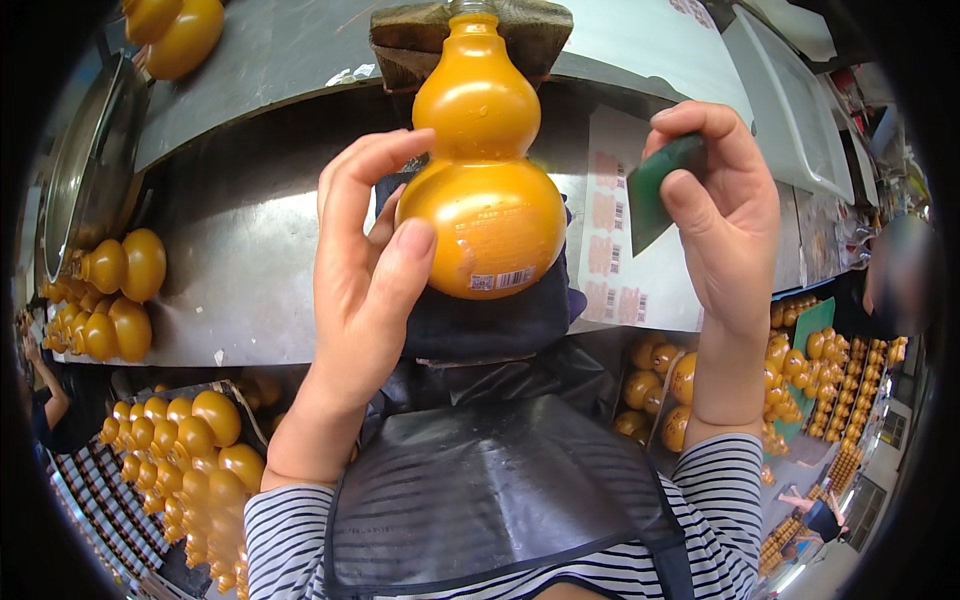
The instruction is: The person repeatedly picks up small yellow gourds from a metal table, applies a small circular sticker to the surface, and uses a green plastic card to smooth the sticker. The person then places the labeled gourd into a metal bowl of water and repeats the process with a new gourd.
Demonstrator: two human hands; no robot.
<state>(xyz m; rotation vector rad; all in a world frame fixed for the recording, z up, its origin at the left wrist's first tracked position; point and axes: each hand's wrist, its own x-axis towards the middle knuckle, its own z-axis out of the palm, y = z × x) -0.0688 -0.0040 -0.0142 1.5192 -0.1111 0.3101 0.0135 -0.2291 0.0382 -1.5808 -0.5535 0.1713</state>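
A glossy amber gourd-shaped bottle (490,215) lies in front of me, its neck at a wooden block and its wide bulb on a dark cloth pad (470,325). The bulb bears pale print and a barcode label (502,279). Along the bottle's left side is my left hand (362,235), with thumb and fingers apart and curved; whether the fingertips press on the glaze I cannot tell. To the right, raised off the bottle, my right hand (715,205) pinches a thin flat green scraper (660,190) between thumb and fingers.
A sheet of printed labels (610,255) lies on the metal bench (250,290), right of the bottle. The wooden block (400,45) stands beyond it. More gourd bottles (130,265) stand at the left, with others (200,430) below the bench. A white tray (790,110) is far right.
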